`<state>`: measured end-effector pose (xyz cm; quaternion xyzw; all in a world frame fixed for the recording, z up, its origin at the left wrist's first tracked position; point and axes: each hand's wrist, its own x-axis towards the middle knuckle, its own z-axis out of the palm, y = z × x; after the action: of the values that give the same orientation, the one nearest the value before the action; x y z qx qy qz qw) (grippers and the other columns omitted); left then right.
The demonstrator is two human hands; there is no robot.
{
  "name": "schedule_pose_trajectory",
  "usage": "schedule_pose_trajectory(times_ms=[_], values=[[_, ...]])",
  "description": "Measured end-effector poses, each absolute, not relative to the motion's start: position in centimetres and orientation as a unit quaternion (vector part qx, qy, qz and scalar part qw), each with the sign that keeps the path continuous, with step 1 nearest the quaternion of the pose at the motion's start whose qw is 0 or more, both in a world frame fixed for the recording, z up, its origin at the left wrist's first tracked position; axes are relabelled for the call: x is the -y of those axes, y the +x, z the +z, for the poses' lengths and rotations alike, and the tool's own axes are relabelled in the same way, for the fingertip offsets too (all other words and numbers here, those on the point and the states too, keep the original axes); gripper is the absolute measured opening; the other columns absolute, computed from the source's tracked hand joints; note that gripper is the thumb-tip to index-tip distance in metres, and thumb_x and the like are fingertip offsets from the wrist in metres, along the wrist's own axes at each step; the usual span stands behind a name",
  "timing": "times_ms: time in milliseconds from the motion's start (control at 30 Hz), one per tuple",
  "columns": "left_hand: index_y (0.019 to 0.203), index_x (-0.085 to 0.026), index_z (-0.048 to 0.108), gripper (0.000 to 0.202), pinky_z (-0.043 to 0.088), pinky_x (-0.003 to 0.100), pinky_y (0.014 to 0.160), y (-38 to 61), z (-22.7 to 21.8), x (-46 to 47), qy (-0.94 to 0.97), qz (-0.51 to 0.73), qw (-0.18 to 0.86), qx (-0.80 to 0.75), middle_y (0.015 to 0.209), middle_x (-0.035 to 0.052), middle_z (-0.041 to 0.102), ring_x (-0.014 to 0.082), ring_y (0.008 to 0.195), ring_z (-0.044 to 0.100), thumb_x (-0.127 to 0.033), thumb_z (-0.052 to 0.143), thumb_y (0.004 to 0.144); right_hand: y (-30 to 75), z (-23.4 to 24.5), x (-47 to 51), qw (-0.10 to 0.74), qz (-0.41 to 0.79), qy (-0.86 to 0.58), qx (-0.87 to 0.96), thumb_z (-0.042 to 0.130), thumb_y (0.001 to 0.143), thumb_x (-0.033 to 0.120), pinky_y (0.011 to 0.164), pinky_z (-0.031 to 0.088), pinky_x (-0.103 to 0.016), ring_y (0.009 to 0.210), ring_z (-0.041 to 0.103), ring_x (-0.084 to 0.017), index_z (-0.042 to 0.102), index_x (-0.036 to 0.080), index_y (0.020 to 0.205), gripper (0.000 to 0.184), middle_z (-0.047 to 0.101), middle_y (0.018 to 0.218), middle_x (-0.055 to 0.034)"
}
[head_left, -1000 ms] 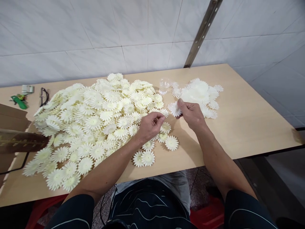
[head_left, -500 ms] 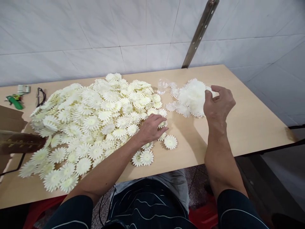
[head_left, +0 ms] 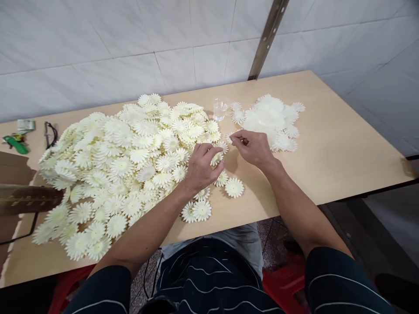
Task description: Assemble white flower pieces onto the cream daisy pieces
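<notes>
A big heap of cream plastic daisy flowers (head_left: 124, 161) covers the left and middle of the wooden table (head_left: 343, 148). My left hand (head_left: 201, 168) rests at the heap's right edge, its fingers curled round one flower (head_left: 217, 158). My right hand (head_left: 253, 148) is just to the right of it, fingers pinched on a small white flower (head_left: 229, 136). The two hands are a few centimetres apart. Behind my right hand lies a smaller pile of whiter flowers (head_left: 271, 117).
A clear plastic cup (head_left: 220, 108) stands between the two piles. A few loose flowers (head_left: 234, 187) lie near the front edge. At far left are a green tool (head_left: 15, 145), a black cord (head_left: 49, 133) and a cardboard box (head_left: 16, 192). A metal rail (head_left: 266, 37) runs up the tiled wall.
My right hand came back from the small white pile to the left, next to my left hand. My left hand lifted slightly and closed on a flower. The view tilted down a little.
</notes>
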<state>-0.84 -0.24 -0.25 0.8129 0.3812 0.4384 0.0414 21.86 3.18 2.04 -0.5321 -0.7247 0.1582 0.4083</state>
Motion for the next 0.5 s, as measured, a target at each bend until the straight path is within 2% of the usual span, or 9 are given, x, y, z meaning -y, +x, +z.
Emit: schedule_pose_trajectory(times_ms=[200,267,367,433,500], values=[[0.11,-0.016,0.08,0.017,0.056,0.045,0.09,-0.6,-0.4,0.7,0.804,0.388,-0.02,-0.451,0.1,0.0119,0.063,0.029,0.098,0.06,-0.026,0.075,0.096,20.9,1.6,-3.2,0.361,0.169,-0.536,0.744,0.064,0.096,0.022,0.073,0.053,-0.032,0.066,0.068,-0.019,0.083,0.021,0.091,0.019,0.081,0.078,-0.0028],[0.107,-0.016,0.08,0.015,0.057,0.049,0.094,-0.6,-0.3,0.8,0.806,0.372,-0.034,-0.459,0.109,0.0158,0.067,0.0325,0.106,0.061,-0.02,0.074,0.094,21.2,1.8,-3.1,0.365,0.17,-0.547,0.733,0.064,0.097,0.024,0.072,0.053,-0.032,0.066,0.068,-0.019,0.083,0.021,0.092,0.02,0.082,0.08,-0.0038],[0.108,-0.016,0.08,0.019,0.055,0.058,0.107,-0.6,0.0,1.0,0.815,0.366,-0.034,-0.447,0.129,0.0196,0.069,0.0389,0.129,0.06,-0.014,0.072,0.091,21.7,2.2,-2.9,0.378,0.169,-0.566,0.713,0.064,0.099,0.028,0.072,0.055,-0.033,0.067,0.069,-0.02,0.084,0.021,0.095,0.021,0.084,0.085,-0.0053],[0.112,-0.016,0.08,0.018,0.054,0.062,0.113,-0.5,0.2,1.2,0.84,0.364,-0.003,-0.401,0.131,0.0188,0.072,0.0387,0.134,0.062,-0.018,0.071,0.096,21.9,2.3,-2.8,0.382,0.164,-0.58,0.7,0.065,0.1,0.032,0.073,0.056,-0.034,0.069,0.071,-0.021,0.084,0.023,0.096,0.022,0.085,0.086,-0.0054],[0.118,-0.016,0.08,0.022,0.054,0.061,0.116,-0.3,0.2,1.5,0.885,0.339,0.063,-0.313,0.13,0.0166,0.076,0.035,0.132,0.067,-0.029,0.068,0.104,22.0,2.3,-2.8,0.382,0.16,-0.592,0.692,0.065,0.1,0.035,0.074,0.058,-0.035,0.07,0.072,-0.022,0.084,0.024,0.095,0.022,0.085,0.086,-0.0051]])
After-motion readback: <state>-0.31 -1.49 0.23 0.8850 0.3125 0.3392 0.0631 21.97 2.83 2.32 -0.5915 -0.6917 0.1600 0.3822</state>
